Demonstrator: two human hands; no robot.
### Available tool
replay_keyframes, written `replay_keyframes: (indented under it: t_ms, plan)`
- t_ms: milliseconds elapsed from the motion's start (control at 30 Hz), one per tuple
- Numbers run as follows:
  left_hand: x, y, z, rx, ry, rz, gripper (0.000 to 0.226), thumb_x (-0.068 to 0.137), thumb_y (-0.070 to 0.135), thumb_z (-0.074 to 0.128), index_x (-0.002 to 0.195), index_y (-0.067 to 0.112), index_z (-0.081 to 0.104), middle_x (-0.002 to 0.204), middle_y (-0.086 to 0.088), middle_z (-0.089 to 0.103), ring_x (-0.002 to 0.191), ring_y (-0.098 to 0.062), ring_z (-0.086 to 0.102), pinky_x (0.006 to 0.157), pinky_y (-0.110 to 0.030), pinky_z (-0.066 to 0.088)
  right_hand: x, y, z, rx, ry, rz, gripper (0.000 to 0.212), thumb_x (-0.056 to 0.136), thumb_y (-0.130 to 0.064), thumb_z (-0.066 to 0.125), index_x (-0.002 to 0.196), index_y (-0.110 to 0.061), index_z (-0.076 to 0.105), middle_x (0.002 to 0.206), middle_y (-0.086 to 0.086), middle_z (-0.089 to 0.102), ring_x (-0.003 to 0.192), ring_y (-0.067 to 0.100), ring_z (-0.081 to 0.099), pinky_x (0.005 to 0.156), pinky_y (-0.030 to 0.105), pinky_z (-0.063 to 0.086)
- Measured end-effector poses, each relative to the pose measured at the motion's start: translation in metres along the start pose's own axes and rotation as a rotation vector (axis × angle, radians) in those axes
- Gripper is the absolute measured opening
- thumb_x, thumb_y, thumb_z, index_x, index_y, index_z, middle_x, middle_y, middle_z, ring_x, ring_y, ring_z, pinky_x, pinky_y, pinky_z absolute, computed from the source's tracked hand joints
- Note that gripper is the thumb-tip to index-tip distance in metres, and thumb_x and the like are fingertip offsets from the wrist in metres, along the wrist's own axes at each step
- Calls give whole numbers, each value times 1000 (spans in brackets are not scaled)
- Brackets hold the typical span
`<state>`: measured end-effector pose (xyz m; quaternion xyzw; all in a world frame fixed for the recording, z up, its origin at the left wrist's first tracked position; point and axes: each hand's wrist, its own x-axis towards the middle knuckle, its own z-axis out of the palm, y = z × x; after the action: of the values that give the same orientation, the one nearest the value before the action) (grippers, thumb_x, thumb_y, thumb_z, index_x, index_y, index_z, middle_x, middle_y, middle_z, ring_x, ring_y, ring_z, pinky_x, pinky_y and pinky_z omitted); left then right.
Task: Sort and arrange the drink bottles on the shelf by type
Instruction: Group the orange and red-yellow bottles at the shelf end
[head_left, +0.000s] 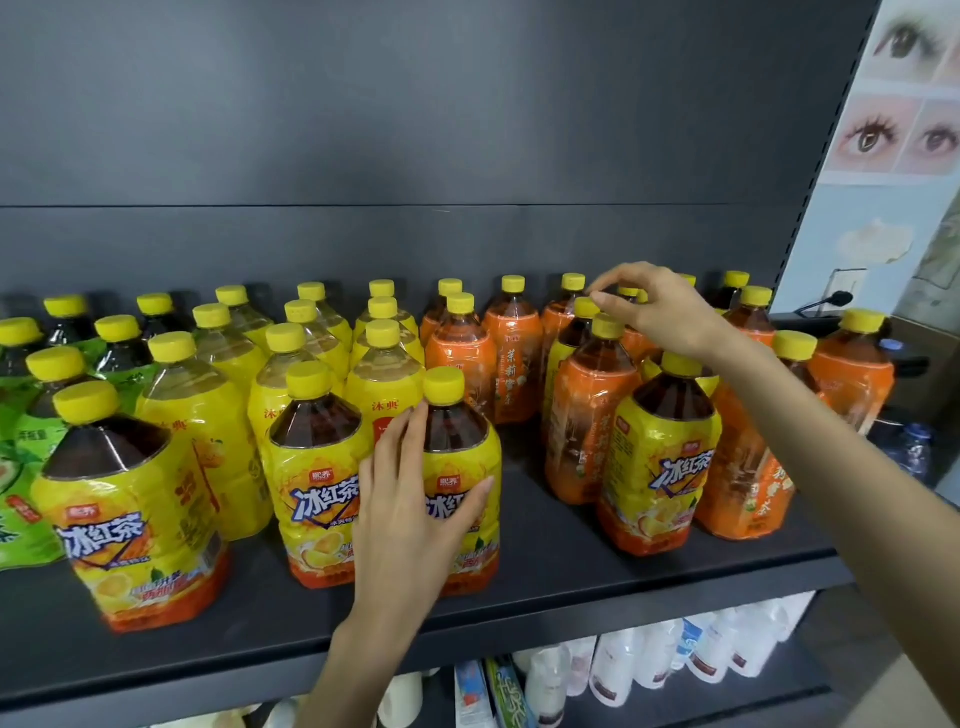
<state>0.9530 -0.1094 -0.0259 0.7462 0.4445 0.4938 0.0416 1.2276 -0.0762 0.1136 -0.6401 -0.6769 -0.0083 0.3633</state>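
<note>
Dark grey metal shelf (545, 525) packed with yellow-capped plastic drink bottles, all upright.

- **Far left:** green-labelled bottles of dark drink (21, 415).
- **Left to centre, behind:** yellow-labelled bottles of pale clear drink (208, 415), standing in rows.
- **Front row:** three yellow-and-orange-labelled iced tea bottles of dark tea. One is at front left (135, 509), one at centre (317, 467), and a third just beside it (462, 431).
- **Centre back and right:** orange-labelled bottles of brown tea (511, 353).
- **Among the orange ones at right front:** a fourth iced tea bottle (665, 467).

Left hand (415, 509) lies against the third iced tea bottle. Its fingers are straight and reach up along the bottle's left side into the gap between it and the centre bottle. The thumb is spread across the label.

Right hand (665, 312) is over the caps in the right back group with its fingers curved downward. The thumb tip is at a yellow cap (586, 307) and the index finger arches above it. Can't tell if it actually grips the cap.

On the lower shelf there are white plastic bottles (649, 660). A poster of eye photos (893, 119) is on the wall at upper right.
</note>
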Motion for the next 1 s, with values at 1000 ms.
replay_keyframes:
  t_ms: [1000]
  plan:
    - [1, -5, -1, 23, -17, -37, 82, 77, 69, 45, 145, 30, 23, 143, 1, 39, 123, -20, 40, 79, -25, 39, 56, -14, 58, -248, -349, -18, 39, 87, -21, 67, 121, -17, 48, 127, 9, 52, 116, 28, 50, 93, 41, 46]
